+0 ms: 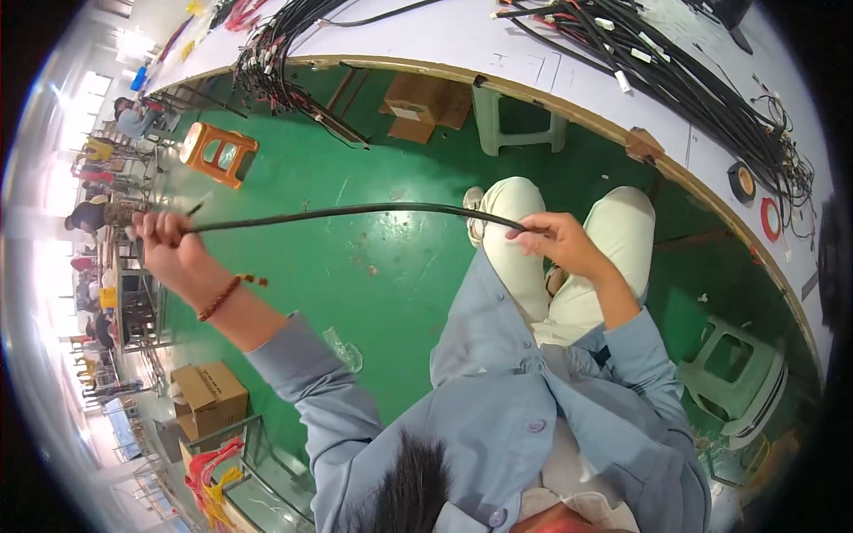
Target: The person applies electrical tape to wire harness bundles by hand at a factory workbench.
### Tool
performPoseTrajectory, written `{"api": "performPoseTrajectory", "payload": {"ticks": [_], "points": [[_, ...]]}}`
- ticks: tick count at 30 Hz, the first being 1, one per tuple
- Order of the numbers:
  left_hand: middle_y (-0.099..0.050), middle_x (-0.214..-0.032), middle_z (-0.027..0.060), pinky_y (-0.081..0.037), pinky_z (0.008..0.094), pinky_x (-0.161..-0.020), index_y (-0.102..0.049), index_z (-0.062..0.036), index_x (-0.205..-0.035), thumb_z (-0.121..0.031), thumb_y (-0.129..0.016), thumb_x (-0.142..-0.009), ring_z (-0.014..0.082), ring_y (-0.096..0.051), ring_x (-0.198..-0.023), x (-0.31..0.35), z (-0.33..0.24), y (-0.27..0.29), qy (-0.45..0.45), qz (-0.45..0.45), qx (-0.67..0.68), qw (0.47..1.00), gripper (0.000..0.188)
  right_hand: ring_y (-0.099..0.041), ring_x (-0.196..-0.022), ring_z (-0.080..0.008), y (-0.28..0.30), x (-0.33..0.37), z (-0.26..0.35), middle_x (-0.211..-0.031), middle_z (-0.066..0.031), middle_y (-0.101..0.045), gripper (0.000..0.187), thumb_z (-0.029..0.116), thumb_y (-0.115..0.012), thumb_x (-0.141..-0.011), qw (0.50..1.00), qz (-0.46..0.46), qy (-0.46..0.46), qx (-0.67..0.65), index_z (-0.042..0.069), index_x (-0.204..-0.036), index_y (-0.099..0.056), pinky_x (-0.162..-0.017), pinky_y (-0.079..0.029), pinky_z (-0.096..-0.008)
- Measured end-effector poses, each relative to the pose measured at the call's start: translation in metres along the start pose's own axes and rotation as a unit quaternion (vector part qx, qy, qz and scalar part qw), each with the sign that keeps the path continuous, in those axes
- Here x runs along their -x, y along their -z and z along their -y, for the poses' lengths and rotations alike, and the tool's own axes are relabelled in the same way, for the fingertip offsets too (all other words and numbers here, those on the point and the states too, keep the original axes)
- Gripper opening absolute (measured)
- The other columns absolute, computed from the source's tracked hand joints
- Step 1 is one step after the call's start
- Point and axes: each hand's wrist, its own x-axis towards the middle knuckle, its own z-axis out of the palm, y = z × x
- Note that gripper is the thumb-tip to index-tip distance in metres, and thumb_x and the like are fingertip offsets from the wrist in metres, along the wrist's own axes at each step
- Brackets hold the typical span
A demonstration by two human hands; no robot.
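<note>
A black cable (355, 211) stretches between my hands in a shallow upward bow, above the green floor and my lap. My left hand (173, 253), out to the far left with a red beaded bracelet on the wrist, is closed around one end; a short piece of the cable sticks out past the fingers. Over my knee, my right hand (562, 242) pinches the other end between thumb and fingers. Its tip is hidden by the fingers.
A white worktable (498, 62) curves ahead, bearing black cable bundles (640, 67), black tape (741, 181) and a red ring (770, 219). Another bundle (267, 67) hangs off its edge. Stools (218, 155) and a cardboard box (209, 400) stand around. Other people sit far left.
</note>
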Motion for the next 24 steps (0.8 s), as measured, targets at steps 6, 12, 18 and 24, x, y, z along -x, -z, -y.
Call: {"api": "performPoseTrajectory", "payload": {"ticks": [6,12,18,24], "points": [[-0.036,-0.064,-0.0010,-0.021,0.0198,-0.040,-0.048,-0.0015,-0.094,-0.003,-0.042,-0.095,0.0070,-0.022,-0.048,0.012,0.000,0.032,-0.060,-0.188,-0.100,0.975,0.006,-0.057,-0.086,-0.0080,0.006,0.002,0.031,-0.091,-0.0044,-0.067,0.022,0.018,-0.058,-0.091,0.997,-0.017,-0.046,0.065,-0.001,-0.097,-0.067,-0.079,-0.045,-0.0243],[-0.040,-0.065,-0.0040,-0.023,0.0192,-0.041,-0.052,-0.0068,-0.094,-0.011,-0.045,-0.096,0.0047,-0.025,-0.048,0.023,0.019,0.073,0.012,-0.246,-0.156,0.957,0.008,-0.053,-0.065,-0.0140,0.007,0.021,0.002,-0.070,-0.0068,-0.059,0.015,0.011,-0.060,-0.084,0.973,-0.046,0.084,0.210,-0.002,-0.083,-0.068,-0.058,-0.040,-0.0264],[-0.043,-0.067,-0.0030,-0.023,0.0206,-0.041,-0.053,-0.0030,-0.105,-0.016,-0.041,-0.099,0.0058,-0.026,-0.049,0.032,0.037,0.063,0.007,-0.235,-0.135,0.963,0.019,-0.046,-0.057,-0.0123,0.010,0.035,-0.007,-0.064,-0.0057,-0.054,0.015,0.010,-0.062,-0.084,0.968,-0.093,0.102,0.210,-0.003,-0.085,-0.068,-0.051,-0.034,-0.0265],[-0.050,-0.075,0.0003,-0.028,0.0212,-0.048,-0.052,0.0000,-0.111,-0.012,-0.040,-0.097,0.0068,-0.032,-0.054,0.033,0.043,0.040,0.000,-0.176,-0.076,0.981,0.022,-0.043,-0.059,-0.0098,0.020,0.025,-0.034,-0.065,-0.0038,-0.051,0.017,0.013,-0.062,-0.086,0.968,-0.101,0.093,0.210,-0.002,-0.092,-0.068,-0.052,-0.033,-0.0255]]}}
